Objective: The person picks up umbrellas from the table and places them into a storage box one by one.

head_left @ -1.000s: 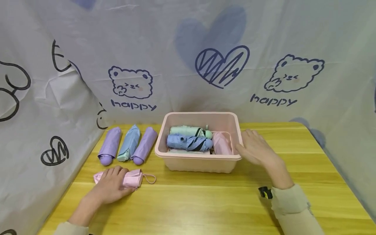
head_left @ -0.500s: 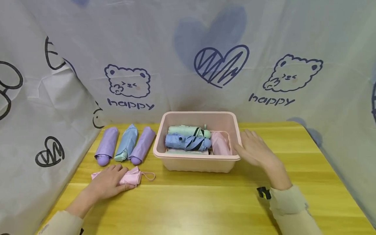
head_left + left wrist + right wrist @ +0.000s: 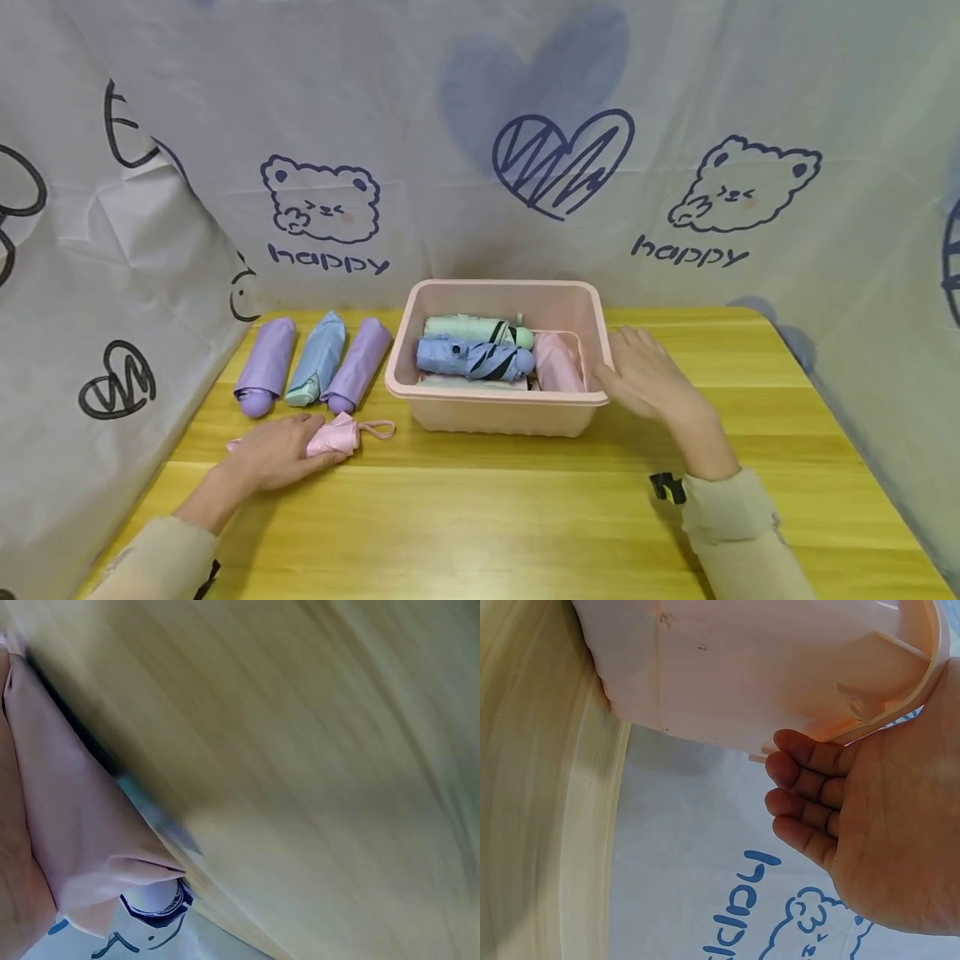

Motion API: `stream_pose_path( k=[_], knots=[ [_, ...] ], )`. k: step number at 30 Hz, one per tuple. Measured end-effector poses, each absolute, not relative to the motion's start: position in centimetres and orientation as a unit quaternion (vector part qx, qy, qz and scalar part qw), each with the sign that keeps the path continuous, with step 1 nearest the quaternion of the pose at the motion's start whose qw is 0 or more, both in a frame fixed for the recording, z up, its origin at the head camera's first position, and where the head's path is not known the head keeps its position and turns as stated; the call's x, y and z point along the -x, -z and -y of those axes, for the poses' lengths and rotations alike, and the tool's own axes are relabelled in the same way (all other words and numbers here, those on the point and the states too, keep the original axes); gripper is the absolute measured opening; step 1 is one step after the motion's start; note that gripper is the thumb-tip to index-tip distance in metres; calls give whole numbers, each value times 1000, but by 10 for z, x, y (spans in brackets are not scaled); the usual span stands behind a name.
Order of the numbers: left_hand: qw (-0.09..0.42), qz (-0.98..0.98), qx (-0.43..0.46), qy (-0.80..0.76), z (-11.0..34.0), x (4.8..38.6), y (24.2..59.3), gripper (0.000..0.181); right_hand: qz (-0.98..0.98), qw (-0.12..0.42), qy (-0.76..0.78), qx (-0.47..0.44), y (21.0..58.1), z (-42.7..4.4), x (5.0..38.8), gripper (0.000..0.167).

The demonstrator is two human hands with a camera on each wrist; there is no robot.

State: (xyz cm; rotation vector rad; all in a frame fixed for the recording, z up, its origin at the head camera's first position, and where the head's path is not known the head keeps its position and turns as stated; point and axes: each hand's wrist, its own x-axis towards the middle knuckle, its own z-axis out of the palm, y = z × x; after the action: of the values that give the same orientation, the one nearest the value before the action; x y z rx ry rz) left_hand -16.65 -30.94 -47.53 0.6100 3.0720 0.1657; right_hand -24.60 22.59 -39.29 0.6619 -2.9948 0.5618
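My left hand (image 3: 276, 452) grips a pink folded umbrella (image 3: 335, 437) near the front left of the table. Its wrist loop (image 3: 378, 429) points right, and my hand covers much of its middle. In the left wrist view the pink fabric (image 3: 71, 802) lies along the hand. At the right side of a pink plastic bin (image 3: 495, 417), my right hand (image 3: 648, 379) rests against the rim with loosely bent fingers, seen beside the bin wall (image 3: 727, 667) in the right wrist view. Inside lie a blue umbrella (image 3: 472, 358), a mint-green umbrella (image 3: 468, 328) and a pink umbrella (image 3: 557, 364).
Left of the bin lie a purple umbrella (image 3: 266, 358), a light-blue umbrella (image 3: 318, 358) and another purple umbrella (image 3: 360, 357), side by side. A printed cloth (image 3: 450, 217) hangs behind the wooden table (image 3: 480, 517) and along its left side.
My left hand now has its fingers further round the pink umbrella, whose loop end has tilted and shifted slightly away from me. My right hand keeps its place at the bin. The head view shifts slightly.
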Motion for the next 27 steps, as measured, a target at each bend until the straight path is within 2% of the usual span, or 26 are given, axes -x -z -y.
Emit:
stream_pose_path(
  k=[10,27],
  knots=[
    [-14,-979,-194,-62,301,158,471,43,962,6,-174,-211,389,-220,248,50],
    [-116,-966,-215,-89,267,148,433,40,962,8,-180,-204,394,-225,245,50]
  ],
)
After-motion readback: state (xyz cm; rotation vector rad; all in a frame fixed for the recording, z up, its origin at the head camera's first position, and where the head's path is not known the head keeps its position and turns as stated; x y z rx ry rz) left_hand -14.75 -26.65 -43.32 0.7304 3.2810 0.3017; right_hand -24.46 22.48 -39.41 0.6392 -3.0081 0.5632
